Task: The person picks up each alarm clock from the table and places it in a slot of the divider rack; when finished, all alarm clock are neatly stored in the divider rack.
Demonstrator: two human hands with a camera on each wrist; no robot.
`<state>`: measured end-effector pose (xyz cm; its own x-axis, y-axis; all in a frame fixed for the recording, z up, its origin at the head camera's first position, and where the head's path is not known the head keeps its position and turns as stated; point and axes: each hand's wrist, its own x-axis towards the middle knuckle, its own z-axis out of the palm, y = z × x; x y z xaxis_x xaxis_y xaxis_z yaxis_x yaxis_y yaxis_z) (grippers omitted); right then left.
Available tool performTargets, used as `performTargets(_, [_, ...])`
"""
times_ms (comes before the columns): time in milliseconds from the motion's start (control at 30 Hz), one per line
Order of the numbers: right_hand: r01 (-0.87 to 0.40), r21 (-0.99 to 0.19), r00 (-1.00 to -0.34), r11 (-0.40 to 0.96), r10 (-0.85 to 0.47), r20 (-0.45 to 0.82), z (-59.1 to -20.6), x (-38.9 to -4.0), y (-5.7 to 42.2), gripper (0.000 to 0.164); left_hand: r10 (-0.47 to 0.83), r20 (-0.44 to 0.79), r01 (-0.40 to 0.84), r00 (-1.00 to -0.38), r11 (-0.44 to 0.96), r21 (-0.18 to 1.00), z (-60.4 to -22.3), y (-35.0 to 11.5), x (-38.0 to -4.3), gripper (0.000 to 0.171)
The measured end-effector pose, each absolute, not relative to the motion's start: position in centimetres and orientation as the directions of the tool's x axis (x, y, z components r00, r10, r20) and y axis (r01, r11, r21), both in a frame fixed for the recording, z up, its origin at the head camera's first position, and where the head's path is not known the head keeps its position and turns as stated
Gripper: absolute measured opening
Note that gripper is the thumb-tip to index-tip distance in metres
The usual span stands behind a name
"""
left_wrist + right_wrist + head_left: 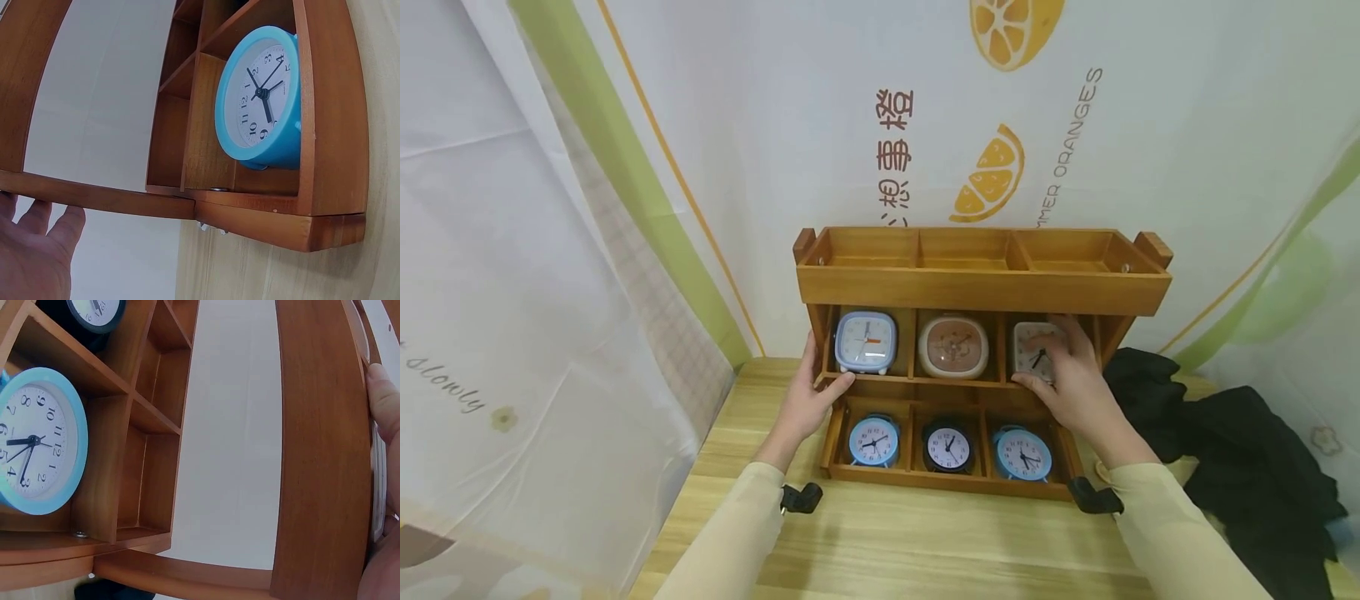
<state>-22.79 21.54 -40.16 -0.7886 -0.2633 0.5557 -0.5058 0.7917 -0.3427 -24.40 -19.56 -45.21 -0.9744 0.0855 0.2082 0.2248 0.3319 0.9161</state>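
Note:
A tiered wooden rack (985,287) holds clocks in its compartments. At its left side my left hand (808,404) grips the frame, fingers along the outer side and thumb toward the front of the middle tier. The left wrist view shows those fingertips against the wooden side strut (100,192). In the right compartment of the middle tier, my right hand (1078,387) holds a white square alarm clock (1024,354), fingers over its face and thumb low on its left. A blue-rimmed square clock (865,342) and a cream-and-brown clock (954,347) fill the other two compartments.
Round clocks stand in the bottom tier: a blue one (874,442), a black one (948,447) and another blue one (1024,454). The top tray (966,248) has three compartments. Black cloth (1255,467) lies right of the rack on the wooden table (925,542). A printed curtain (775,125) hangs behind.

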Motion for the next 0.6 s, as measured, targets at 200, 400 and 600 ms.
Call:
performTargets(200, [-0.496, -0.364, -0.793, 0.788, -0.241, 0.559, -40.4, -22.6, 21.6, 0.017, 0.099, 0.221, 0.242, -0.970, 0.333, 0.911, -45.3, -19.4, -24.7, 0.104])
performTargets(400, [-0.517, -0.359, -0.778, 0.777, -0.253, 0.575, -40.8, -21.9, 21.8, 0.013, 0.097, 0.221, 0.241, -0.970, 0.325, 0.914, -45.4, -19.3, -24.8, 0.103])
performTargets(600, [-0.593, -0.259, -0.683, 0.762, -0.306, 0.663, -42.1, -20.2, 22.1, 0.038, 0.075, 0.224, 0.236, -0.972, 0.305, 0.922, -45.7, -18.9, -24.3, 0.104])
